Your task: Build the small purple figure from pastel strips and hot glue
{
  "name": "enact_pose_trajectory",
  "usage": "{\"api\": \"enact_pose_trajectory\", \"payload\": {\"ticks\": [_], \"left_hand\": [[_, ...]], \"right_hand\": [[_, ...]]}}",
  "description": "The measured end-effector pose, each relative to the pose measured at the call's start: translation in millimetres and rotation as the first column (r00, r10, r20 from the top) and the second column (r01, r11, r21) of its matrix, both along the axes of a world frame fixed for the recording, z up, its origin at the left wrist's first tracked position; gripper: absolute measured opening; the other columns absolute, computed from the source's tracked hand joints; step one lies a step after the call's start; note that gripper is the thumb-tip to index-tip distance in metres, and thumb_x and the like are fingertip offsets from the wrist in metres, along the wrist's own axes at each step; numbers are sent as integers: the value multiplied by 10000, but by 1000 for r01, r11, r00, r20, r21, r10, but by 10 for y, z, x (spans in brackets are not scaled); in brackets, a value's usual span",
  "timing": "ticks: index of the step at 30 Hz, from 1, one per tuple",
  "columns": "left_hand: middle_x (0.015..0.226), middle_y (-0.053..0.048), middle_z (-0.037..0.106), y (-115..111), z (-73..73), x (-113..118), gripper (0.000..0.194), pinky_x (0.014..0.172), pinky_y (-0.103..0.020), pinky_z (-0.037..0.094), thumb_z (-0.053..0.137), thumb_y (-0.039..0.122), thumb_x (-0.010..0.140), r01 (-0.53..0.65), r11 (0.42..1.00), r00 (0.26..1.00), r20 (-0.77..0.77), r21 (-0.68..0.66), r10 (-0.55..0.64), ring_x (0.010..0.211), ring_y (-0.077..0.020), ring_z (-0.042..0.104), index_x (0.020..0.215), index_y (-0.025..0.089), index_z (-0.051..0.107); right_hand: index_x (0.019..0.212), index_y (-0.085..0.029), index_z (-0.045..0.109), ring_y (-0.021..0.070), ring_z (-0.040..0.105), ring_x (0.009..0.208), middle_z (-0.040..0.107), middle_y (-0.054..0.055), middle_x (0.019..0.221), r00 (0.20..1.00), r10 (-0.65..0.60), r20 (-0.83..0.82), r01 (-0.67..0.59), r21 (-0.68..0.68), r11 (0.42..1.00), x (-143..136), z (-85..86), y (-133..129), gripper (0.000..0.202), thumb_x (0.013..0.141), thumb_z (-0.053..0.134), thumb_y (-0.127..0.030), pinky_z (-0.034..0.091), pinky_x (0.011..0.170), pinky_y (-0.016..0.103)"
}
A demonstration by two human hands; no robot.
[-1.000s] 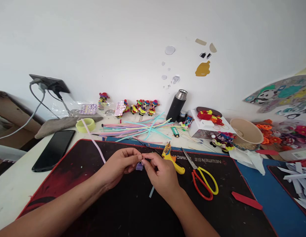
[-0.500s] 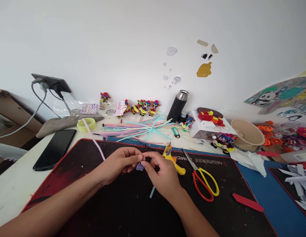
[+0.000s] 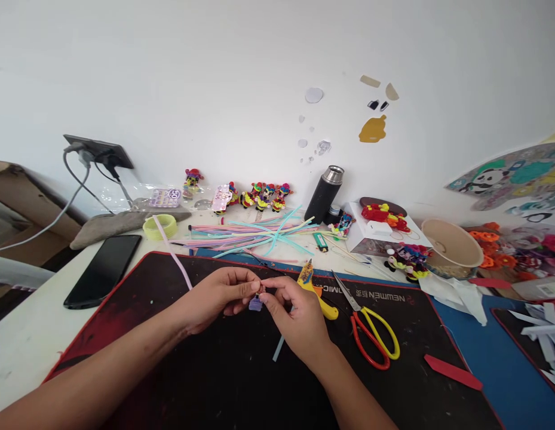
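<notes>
Peeking below fingers (image 3: 247,290), small purple piece (image 3: 255,304), part-hidden

My left hand (image 3: 235,292) and right hand (image 3: 300,319) nearly meet, each thumb and forefinger pinched together. My bare left forearm (image 3: 120,358) and right forearm (image 3: 349,385) slant inward behind them, the left one stretching longer.

"What's on your left?"

"Black phone (image 3: 102,272), lying flat, screen dark! And up beyond it I've a wall socket (image 3: 100,151) with plugs (image 3: 109,160) pushed in!"

"And straight back?"

"There's my black flask (image 3: 321,200), standing near the wall (image 3: 192,71)! Higher, to its right, a mustard sticker (image 3: 373,129)!"

"Far right?"

"I see a beige bowl (image 3: 454,237), and a panda picture (image 3: 487,180) above!"
</notes>
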State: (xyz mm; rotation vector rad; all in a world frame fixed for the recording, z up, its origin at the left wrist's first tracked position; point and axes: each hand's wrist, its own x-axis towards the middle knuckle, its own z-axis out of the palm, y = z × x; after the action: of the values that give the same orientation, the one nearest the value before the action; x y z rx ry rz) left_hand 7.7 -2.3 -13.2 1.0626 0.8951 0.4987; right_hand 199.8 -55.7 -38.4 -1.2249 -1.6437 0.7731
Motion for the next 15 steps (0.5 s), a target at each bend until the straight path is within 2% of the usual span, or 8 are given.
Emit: {"api": "enact_pose_trajectory", "payload": {"ticks": [4, 9, 15], "left_hand": [[635, 33, 529, 2, -17, -8, 482, 476, -228, 194, 816, 602, 802, -16, 1000, 1000, 23, -14, 17, 524, -78, 383, 783, 149, 654], [643, 31, 548, 27, -22, -34, 439, 473, -221, 202, 849, 549, 791, 16, 1000, 1000, 20, -21, -16, 524, -73, 397, 820, 142, 687], [644, 31, 561, 20, 8, -19, 462, 469, -212, 229, 851, 570, 765, 6, 1000, 1000, 6, -6, -6, 522, -74, 413, 799, 144, 677]], "right_hand": [[1070, -194, 738, 109, 485, 498, 496, -80, 580, 1000, -4, 8, 4, 1, 1000, 1, 1, -12, 149, 963, 651, -253, 387, 533, 220], [1096, -190, 735, 110, 479, 493, 494, -80, 581, 999, 1, 53, -2, 27, 1000, 11, -21, -15, 167, 973, 650, -265, 367, 521, 225], [1085, -184, 736, 109, 478, 492, 495, -78, 583, 996, -8, 86, 3, 57, 998, 11, -28, -2, 163, 976, 647, -268, 380, 538, 226]]}}
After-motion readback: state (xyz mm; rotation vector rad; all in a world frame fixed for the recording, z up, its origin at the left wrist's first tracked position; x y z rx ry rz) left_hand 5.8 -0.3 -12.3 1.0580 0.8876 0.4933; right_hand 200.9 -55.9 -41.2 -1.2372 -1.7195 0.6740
